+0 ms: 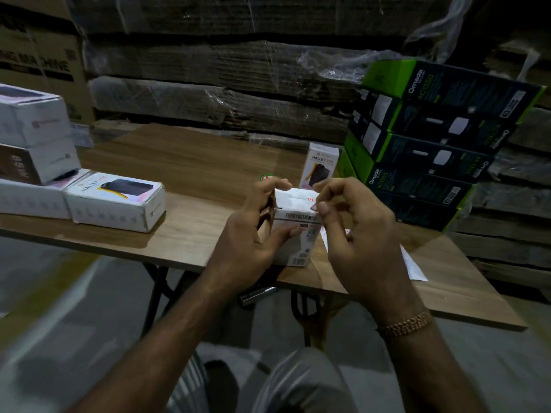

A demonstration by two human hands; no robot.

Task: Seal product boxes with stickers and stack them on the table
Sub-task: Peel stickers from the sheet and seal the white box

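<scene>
A small white product box (295,222) stands upright near the front edge of the wooden table (185,180). My left hand (253,231) grips its left side, fingers over the top and thumb on the front. At the box's top right corner my right hand (354,234) pinches a small pink sticker (313,207) between thumb and forefinger. Another white "Halley" box (320,166) stands upright just behind. To the left lies a matching box (114,201) flat beside a stack of white boxes (32,150).
A tilted stack of several green-and-black boxes (429,144) fills the table's right side. A white sticker sheet (413,263) lies under my right hand. Wrapped cardboard pallets (223,70) form the wall behind. A dark cylindrical object (258,295) shows below the table edge.
</scene>
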